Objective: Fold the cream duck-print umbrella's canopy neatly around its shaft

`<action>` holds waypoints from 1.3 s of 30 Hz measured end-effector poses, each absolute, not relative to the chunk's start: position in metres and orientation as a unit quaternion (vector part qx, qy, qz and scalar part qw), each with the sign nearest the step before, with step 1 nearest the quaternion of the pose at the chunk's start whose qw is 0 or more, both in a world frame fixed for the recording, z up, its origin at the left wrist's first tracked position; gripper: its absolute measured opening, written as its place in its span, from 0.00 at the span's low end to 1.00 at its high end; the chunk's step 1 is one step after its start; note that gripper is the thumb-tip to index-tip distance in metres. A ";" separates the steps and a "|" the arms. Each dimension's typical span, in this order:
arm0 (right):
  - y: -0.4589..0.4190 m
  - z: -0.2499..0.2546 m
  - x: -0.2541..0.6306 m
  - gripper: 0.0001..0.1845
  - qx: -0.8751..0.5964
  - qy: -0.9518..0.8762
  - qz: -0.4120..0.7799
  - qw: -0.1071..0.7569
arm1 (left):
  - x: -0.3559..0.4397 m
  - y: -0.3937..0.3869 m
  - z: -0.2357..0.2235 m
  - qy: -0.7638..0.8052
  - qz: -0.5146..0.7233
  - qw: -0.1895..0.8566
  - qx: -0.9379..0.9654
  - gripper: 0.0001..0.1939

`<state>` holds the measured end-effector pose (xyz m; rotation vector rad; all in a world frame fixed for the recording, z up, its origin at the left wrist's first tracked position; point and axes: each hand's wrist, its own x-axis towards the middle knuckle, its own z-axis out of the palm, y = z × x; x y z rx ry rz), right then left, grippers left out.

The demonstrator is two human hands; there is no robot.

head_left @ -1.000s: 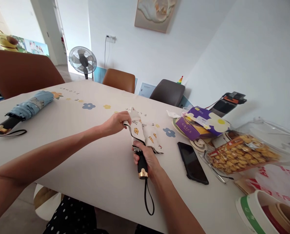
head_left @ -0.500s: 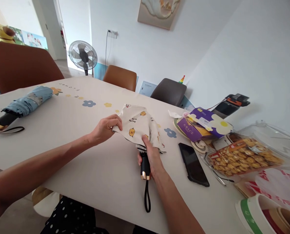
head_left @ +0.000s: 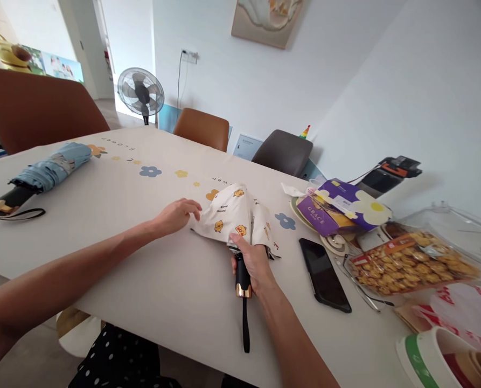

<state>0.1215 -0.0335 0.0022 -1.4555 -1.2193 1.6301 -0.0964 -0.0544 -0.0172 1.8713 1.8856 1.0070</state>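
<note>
A cream folding umbrella [head_left: 234,213] with yellow duck prints lies with its canopy gathered loosely, its black and gold handle pointing toward me. My right hand [head_left: 254,261] is closed round it where canopy meets handle, the thumb on the fabric. A black wrist strap [head_left: 245,326] hangs from the handle's end. Just beside the canopy's left edge is my left hand [head_left: 179,215], its fingers loosely bent and apart, with no fabric gripped. Far left on the table rests a second umbrella [head_left: 56,167], light blue, folded up, with a black and gold handle.
Right of the umbrella lies a black phone [head_left: 325,275]. Beyond it are glasses [head_left: 365,291], a purple box [head_left: 337,207], a cookie package [head_left: 413,264] and a white-green tape roll [head_left: 416,355]. Chairs [head_left: 202,129] and a fan [head_left: 141,94] stand past the table [head_left: 143,280].
My left hand has let go of the cream canopy's left edge, and that flap has dropped lower. My right hand keeps its hold on the umbrella.
</note>
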 end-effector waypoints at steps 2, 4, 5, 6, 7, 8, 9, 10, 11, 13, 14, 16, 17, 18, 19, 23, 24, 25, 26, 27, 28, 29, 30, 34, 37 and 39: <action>-0.036 0.002 0.120 0.23 -0.549 -0.481 0.597 0.335 | -0.093 -0.051 -0.008 0.700 0.408 0.199 0.552 0.14; -0.038 0.001 0.119 0.23 -0.541 -0.495 0.587 0.343 | -0.086 -0.041 0.003 0.716 0.446 0.292 0.451 0.22; -0.039 0.001 0.118 0.23 -0.536 -0.501 0.587 0.342 | -0.082 -0.034 0.008 0.714 0.445 0.337 0.422 0.30; -0.040 0.000 0.118 0.22 -0.532 -0.507 0.588 0.338 | -0.078 -0.025 0.014 0.708 0.444 0.367 0.409 0.36; -0.041 -0.001 0.118 0.21 -0.527 -0.514 0.590 0.332 | -0.074 -0.014 0.018 0.701 0.448 0.373 0.410 0.41; -0.041 -0.001 0.118 0.21 -0.522 -0.520 0.592 0.326 | -0.071 -0.002 0.023 0.699 0.458 0.364 0.411 0.44; -0.042 -0.002 0.118 0.20 -0.517 -0.525 0.595 0.321 | -0.069 0.010 0.027 0.701 0.463 0.354 0.412 0.46; -0.042 -0.002 0.118 0.20 -0.513 -0.526 0.599 0.317 | -0.068 0.021 0.030 0.708 0.460 0.347 0.408 0.45; -0.042 -0.002 0.118 0.20 -0.510 -0.525 0.605 0.314 | -0.068 0.030 0.033 0.716 0.440 0.357 0.407 0.42; -0.042 -0.003 0.119 0.20 -0.509 -0.521 0.613 0.306 | -0.069 0.043 0.037 0.724 0.396 0.367 0.428 0.35; -0.041 -0.003 0.119 0.21 -0.512 -0.520 0.614 0.301 | -0.070 0.046 0.038 0.728 0.377 0.368 0.438 0.32; -0.040 -0.003 0.119 0.21 -0.520 -0.526 0.610 0.286 | -0.072 0.048 0.038 0.730 0.356 0.376 0.446 0.28; -0.040 -0.003 0.119 0.21 -0.525 -0.528 0.606 0.278 | -0.073 0.047 0.037 0.724 0.351 0.395 0.444 0.27; -0.039 -0.002 0.119 0.21 -0.532 -0.530 0.602 0.272 | -0.074 0.047 0.035 0.711 0.349 0.423 0.440 0.26; -0.040 -0.002 0.118 0.21 -0.540 -0.530 0.597 0.266 | -0.074 0.046 0.033 0.694 0.349 0.455 0.435 0.25; -0.042 0.001 0.117 0.20 -0.559 -0.528 0.582 0.266 | -0.070 0.050 0.020 0.644 0.401 0.524 0.386 0.26; -0.043 0.001 0.117 0.20 -0.555 -0.524 0.587 0.269 | -0.069 0.051 0.016 0.633 0.423 0.527 0.378 0.26; -0.044 0.002 0.117 0.20 -0.549 -0.518 0.597 0.270 | -0.067 0.052 0.013 0.618 0.444 0.529 0.375 0.25; -0.044 0.003 0.118 0.20 -0.543 -0.508 0.611 0.271 | -0.066 0.053 0.011 0.601 0.465 0.530 0.376 0.25; -0.044 0.003 0.118 0.20 -0.535 -0.495 0.628 0.272 | -0.065 0.053 0.010 0.584 0.483 0.532 0.379 0.24; -0.043 0.004 0.119 0.20 -0.528 -0.480 0.645 0.272 | -0.065 0.052 0.009 0.568 0.498 0.533 0.381 0.23; -0.042 0.004 0.120 0.20 -0.521 -0.465 0.662 0.272 | -0.065 0.052 0.010 0.552 0.510 0.535 0.385 0.22; -0.041 0.004 0.121 0.20 -0.513 -0.451 0.680 0.268 | -0.065 0.051 0.011 0.537 0.519 0.538 0.390 0.21; -0.035 0.001 0.127 0.19 -0.445 -0.410 0.765 0.221 | -0.069 0.046 0.016 0.464 0.541 0.567 0.412 0.17; -0.033 -0.001 0.129 0.19 -0.402 -0.377 0.806 0.218 | -0.070 0.044 0.018 0.418 0.550 0.586 0.424 0.16; -0.035 -0.001 0.128 0.20 -0.390 -0.360 0.815 0.231 | -0.071 0.042 0.018 0.399 0.555 0.591 0.428 0.17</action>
